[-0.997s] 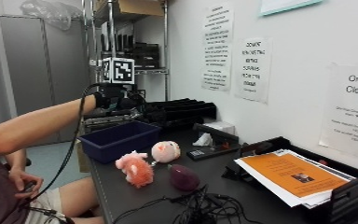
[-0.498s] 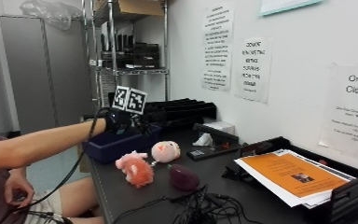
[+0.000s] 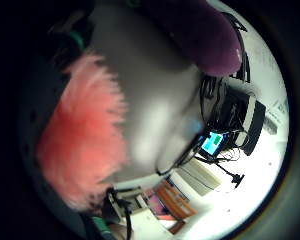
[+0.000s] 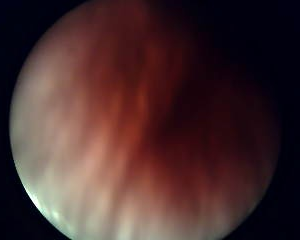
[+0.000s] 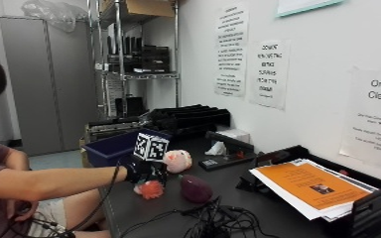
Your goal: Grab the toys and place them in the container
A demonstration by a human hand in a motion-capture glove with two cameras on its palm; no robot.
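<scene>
My gloved right hand (image 5: 143, 171) is down on top of a fluffy pink toy (image 5: 152, 189) that lies on the dark table (image 5: 243, 208). Pink fur (image 4: 140, 130) fills the thumb side palm view, so the toy is right against my palm. In the little finger side palm view the pink toy (image 3: 85, 140) lies beside bare table (image 3: 155, 100), with a purple toy (image 3: 200, 30) beyond it. From outside, the purple toy (image 5: 195, 188) sits just right of the pink one. A pale round toy (image 5: 177, 160) lies behind my hand. The blue container (image 5: 111, 148) stands at the table's far left.
Tangled black cables (image 5: 210, 223) lie at the table's front. A black tray with orange papers (image 5: 309, 186) sits at the right. Black trays (image 5: 184, 119) stand behind the container, and a low black device (image 5: 226, 153) lies near the wall.
My hand has come down from above the blue container to the pink toy and now rests on it. The toys have stayed where they were.
</scene>
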